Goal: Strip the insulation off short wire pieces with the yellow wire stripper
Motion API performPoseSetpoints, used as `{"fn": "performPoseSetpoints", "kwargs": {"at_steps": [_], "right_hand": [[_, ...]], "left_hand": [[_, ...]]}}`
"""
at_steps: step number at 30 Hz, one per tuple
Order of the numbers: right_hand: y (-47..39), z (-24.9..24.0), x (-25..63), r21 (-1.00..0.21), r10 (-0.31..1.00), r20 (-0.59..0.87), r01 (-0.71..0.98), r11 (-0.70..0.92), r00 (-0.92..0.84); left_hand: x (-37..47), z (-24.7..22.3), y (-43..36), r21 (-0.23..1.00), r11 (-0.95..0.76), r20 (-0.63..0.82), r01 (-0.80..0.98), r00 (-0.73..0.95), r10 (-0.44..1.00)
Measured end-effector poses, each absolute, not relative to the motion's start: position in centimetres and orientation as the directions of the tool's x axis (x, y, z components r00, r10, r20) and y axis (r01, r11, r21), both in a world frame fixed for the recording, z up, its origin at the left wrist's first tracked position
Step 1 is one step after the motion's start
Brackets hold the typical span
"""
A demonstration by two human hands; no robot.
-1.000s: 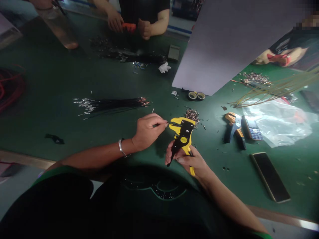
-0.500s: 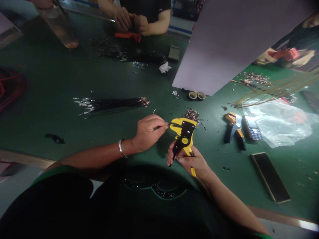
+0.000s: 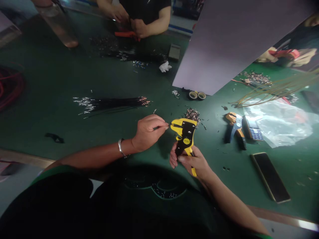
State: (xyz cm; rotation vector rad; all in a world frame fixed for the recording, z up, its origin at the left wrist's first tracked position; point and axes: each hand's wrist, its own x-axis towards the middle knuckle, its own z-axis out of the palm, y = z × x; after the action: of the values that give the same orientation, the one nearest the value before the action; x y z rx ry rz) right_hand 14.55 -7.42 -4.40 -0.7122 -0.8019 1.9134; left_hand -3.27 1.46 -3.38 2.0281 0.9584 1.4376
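A green counter point(image 3: 52, 79) spans the view; pale panel point(image 3: 216, 49) at one o'clock, grey floor point(image 3: 15, 192) at eight, light patch point(image 3: 214, 111) towards three.

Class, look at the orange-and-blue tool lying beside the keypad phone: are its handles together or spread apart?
Spread apart: the tool has two handles that diverge, with green tabletop showing between them.

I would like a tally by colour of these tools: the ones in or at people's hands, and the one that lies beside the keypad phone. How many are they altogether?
Yellow-and-black tool: 1
Orange-and-blue tool: 1
Red tools: 2
Total: 4
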Motion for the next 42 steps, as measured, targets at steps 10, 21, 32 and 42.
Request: {"fn": "performPoseSetpoints", "kwargs": {"at_steps": [10, 21, 32, 42], "right_hand": [[-7.7, -5.1, 14.6, -0.76, 0.908, -0.175, -0.534, -0.371, -0.382], [-7.9, -5.0, 14.6, -0.76, 0.902, -0.233, -0.511, -0.402, -0.364], [-7.7, -4.9, 14.7, -0.788, 0.9, -0.23, -0.472, -0.396, -0.371], [-7.7, -5.2, 14.7, -0.78, 0.898, -0.243, -0.476, -0.406, -0.368]], "left_hand": [[-3.4, -3.1, 1.5, 0.766, -0.592, 0.556, 0.252, 0.205, 0.806], [-3.5, -3.5, 2.0, 0.79, -0.558, 0.517, 0.255, 0.212, 0.829], [-3.4, -3.5, 2.2, 0.812, -0.525, 0.469, 0.256, 0.25, 0.847], [-3.4, -4.1, 2.6, 0.792, -0.549, 0.486, 0.265, 0.27, 0.831]]}}
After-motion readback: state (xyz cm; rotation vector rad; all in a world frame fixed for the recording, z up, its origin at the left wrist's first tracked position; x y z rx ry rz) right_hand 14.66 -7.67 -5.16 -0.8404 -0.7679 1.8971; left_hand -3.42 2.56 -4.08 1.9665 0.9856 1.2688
